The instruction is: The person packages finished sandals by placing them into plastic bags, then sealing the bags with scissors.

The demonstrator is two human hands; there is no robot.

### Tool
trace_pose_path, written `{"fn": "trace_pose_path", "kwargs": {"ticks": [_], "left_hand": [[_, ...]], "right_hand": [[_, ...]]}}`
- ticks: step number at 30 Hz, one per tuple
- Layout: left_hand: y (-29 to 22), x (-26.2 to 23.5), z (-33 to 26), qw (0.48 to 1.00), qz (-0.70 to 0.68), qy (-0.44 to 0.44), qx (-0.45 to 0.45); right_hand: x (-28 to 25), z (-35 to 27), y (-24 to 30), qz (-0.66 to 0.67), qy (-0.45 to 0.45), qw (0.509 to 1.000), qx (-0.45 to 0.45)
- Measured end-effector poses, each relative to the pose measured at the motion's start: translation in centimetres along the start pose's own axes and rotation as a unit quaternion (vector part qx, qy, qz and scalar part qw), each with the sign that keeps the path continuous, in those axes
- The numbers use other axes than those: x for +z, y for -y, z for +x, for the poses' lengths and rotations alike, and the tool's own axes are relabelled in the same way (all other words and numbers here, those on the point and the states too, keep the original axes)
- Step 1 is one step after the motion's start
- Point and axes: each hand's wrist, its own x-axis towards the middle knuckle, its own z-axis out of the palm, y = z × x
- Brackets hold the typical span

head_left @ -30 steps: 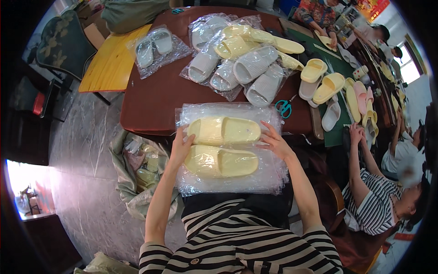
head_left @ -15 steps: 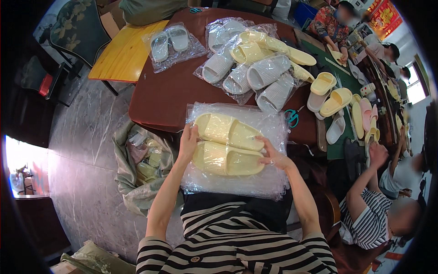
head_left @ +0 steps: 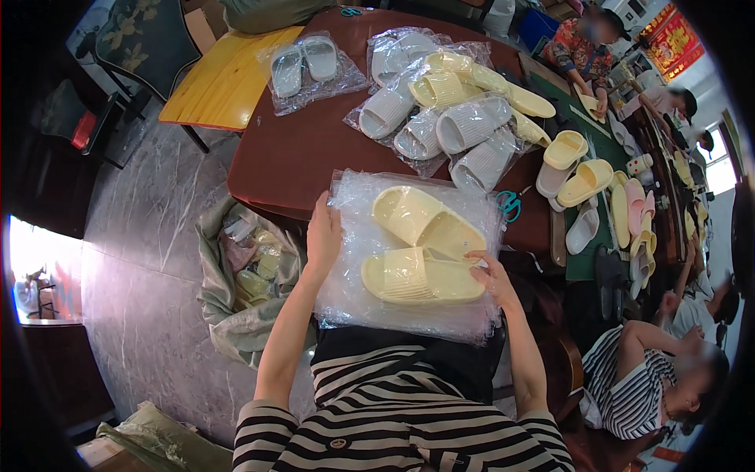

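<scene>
A pair of pale yellow slippers (head_left: 425, 277) lies on a stack of clear plastic bags (head_left: 346, 303) in front of me, toes to the left. Shiny glare lies over their straps, as from a film; I cannot tell how far they are inside a bag. The slippers are splayed, heels close to my right hand (head_left: 494, 282), whose fingertips grip at the heel ends. My left hand (head_left: 323, 236) is at the stack's left edge, fingers closed on a bag's edge and partly hidden.
Bagged grey and yellow slippers (head_left: 464, 118) heap on the brown table (head_left: 275, 161); a bagged grey pair (head_left: 305, 67) sits left. Teal scissors (head_left: 510, 206) lie right of the stack. Loose slippers (head_left: 586, 179) stand at right, near co-workers. An open sack (head_left: 228, 315) rests on the floor at left.
The yellow slippers have shifted right and splayed apart, the far one now tilted. My right hand moved right with them; my left hand went from the toes to the bags' left edge.
</scene>
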Motion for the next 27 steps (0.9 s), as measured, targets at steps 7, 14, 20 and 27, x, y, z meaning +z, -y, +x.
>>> {"fn": "trace_pose_path", "kwargs": {"ticks": [7,14,20,27], "left_hand": [[-0.8,1.2,-2.6,0.932,0.26,0.038,0.249],[3.2,2.8,-2.8,0.893,0.373,0.118,0.224],[3.9,3.4,-2.9,0.883,0.39,0.119,0.232],[3.9,3.4,-3.0,0.886,0.375,0.12,0.246]], "right_hand": [[-0.1,0.1,-2.2,-0.003,-0.011,0.998,-0.054],[-0.4,0.5,-3.5,0.051,-0.025,0.997,-0.056],[-4.7,-2.9,-2.7,0.02,-0.092,0.991,-0.097],[-11.2,-10.8,-3.1,0.014,-0.331,0.937,-0.114]]}}
